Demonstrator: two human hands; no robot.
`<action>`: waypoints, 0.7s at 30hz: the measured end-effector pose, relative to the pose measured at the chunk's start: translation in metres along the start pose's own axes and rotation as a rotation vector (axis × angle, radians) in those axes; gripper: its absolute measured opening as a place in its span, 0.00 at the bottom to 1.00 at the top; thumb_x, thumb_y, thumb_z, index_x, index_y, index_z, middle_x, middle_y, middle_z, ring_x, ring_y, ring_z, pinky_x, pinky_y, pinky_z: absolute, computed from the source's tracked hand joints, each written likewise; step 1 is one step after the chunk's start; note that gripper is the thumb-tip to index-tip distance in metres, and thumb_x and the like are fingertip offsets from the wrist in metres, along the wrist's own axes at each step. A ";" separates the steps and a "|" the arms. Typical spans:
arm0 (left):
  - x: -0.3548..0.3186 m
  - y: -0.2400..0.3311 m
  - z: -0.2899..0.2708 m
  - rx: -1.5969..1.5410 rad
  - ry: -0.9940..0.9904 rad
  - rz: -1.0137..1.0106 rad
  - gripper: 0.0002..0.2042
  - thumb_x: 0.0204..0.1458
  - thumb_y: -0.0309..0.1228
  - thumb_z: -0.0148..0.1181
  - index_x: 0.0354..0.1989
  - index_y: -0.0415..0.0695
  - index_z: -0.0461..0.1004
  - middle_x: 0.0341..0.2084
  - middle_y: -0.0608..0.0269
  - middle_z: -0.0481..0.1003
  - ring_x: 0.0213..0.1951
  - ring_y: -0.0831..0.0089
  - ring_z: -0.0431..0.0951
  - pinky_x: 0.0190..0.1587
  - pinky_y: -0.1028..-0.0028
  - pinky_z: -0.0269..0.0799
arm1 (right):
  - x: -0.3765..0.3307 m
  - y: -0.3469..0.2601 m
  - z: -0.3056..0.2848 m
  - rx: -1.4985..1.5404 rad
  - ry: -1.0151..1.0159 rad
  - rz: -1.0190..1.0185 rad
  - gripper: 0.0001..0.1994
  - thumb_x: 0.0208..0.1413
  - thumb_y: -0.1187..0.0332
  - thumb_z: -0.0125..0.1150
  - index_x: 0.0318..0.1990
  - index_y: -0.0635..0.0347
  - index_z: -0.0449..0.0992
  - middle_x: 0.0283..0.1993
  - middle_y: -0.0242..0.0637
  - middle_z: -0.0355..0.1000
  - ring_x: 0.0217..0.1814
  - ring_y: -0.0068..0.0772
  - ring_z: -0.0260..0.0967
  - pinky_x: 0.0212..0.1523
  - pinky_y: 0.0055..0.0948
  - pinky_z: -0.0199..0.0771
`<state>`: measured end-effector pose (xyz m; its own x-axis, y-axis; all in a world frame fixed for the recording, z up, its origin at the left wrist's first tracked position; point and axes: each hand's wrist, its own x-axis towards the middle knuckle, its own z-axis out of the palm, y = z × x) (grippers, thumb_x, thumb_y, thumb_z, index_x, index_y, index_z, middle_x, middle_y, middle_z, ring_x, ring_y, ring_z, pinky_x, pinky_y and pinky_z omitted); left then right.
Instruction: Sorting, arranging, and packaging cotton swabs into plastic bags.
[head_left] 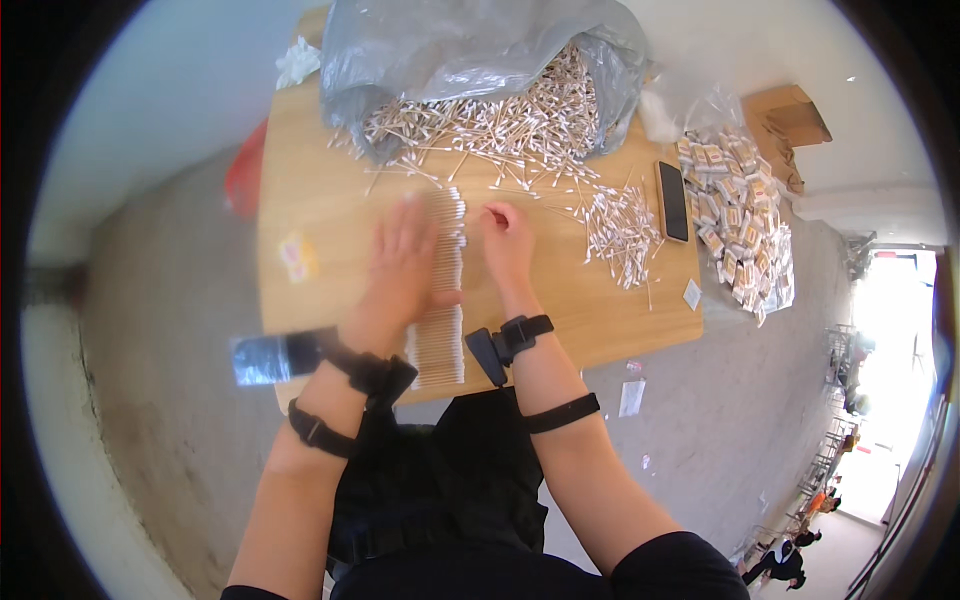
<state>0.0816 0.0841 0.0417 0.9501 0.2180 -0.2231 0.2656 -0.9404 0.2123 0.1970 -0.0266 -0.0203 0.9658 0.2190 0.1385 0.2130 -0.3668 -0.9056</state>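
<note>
Wooden table (pixel 590 310); left hand (pixel 402 262) flat on cotton-swab row (pixel 442 300).

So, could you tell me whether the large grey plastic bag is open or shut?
Open: the large grey plastic bag gapes toward the person, and wooden-stemmed cotton swabs spill onto the wooden table.

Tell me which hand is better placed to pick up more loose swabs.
Probably the right hand: it sits beside the scattered cotton swabs on the table's right. The left hand lies flat against the lined-up row of swabs.
</note>
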 end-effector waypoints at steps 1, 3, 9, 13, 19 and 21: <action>0.001 0.004 -0.008 0.014 -0.034 -0.003 0.56 0.35 0.63 0.62 0.68 0.40 0.46 0.69 0.45 0.39 0.70 0.54 0.36 0.67 0.50 0.35 | 0.002 0.008 -0.002 -0.004 0.006 -0.006 0.06 0.52 0.68 0.59 0.34 0.61 0.77 0.32 0.37 0.73 0.33 0.31 0.71 0.35 0.29 0.72; 0.005 0.007 -0.008 0.026 -0.060 -0.003 0.56 0.34 0.62 0.64 0.68 0.40 0.46 0.69 0.45 0.39 0.70 0.54 0.36 0.67 0.50 0.35 | 0.006 0.020 -0.004 0.231 0.038 0.224 0.08 0.55 0.69 0.57 0.34 0.65 0.76 0.29 0.33 0.71 0.30 0.23 0.69 0.32 0.24 0.70; 0.019 -0.006 0.027 -0.082 0.098 0.022 0.58 0.33 0.62 0.65 0.68 0.39 0.43 0.69 0.51 0.40 0.71 0.59 0.37 0.68 0.51 0.35 | -0.001 0.001 0.001 0.331 -0.034 0.270 0.09 0.58 0.67 0.56 0.36 0.66 0.76 0.30 0.32 0.69 0.24 0.18 0.66 0.26 0.19 0.66; 0.027 0.002 0.020 -0.086 0.043 -0.007 0.58 0.34 0.62 0.64 0.69 0.38 0.42 0.70 0.54 0.40 0.71 0.63 0.37 0.68 0.54 0.34 | 0.001 0.006 -0.003 0.251 -0.013 0.240 0.10 0.59 0.65 0.56 0.37 0.63 0.76 0.23 0.28 0.69 0.25 0.16 0.65 0.28 0.16 0.66; 0.019 0.000 0.018 -0.075 0.052 0.046 0.57 0.34 0.63 0.63 0.68 0.37 0.45 0.69 0.52 0.41 0.71 0.59 0.38 0.68 0.50 0.34 | 0.002 -0.001 -0.006 0.276 -0.046 0.307 0.13 0.61 0.63 0.53 0.39 0.65 0.76 0.29 0.31 0.71 0.29 0.17 0.66 0.31 0.18 0.68; 0.020 0.001 0.017 -0.082 0.048 0.077 0.57 0.33 0.62 0.64 0.68 0.37 0.45 0.69 0.52 0.42 0.71 0.59 0.39 0.68 0.50 0.34 | 0.003 0.007 -0.007 0.529 -0.050 0.326 0.17 0.63 0.59 0.48 0.47 0.66 0.72 0.42 0.39 0.70 0.41 0.23 0.68 0.41 0.22 0.71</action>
<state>0.0982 0.0827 0.0213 0.9744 0.1606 -0.1574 0.2026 -0.9307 0.3045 0.2022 -0.0349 -0.0231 0.9581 0.2178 -0.1858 -0.2059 0.0732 -0.9758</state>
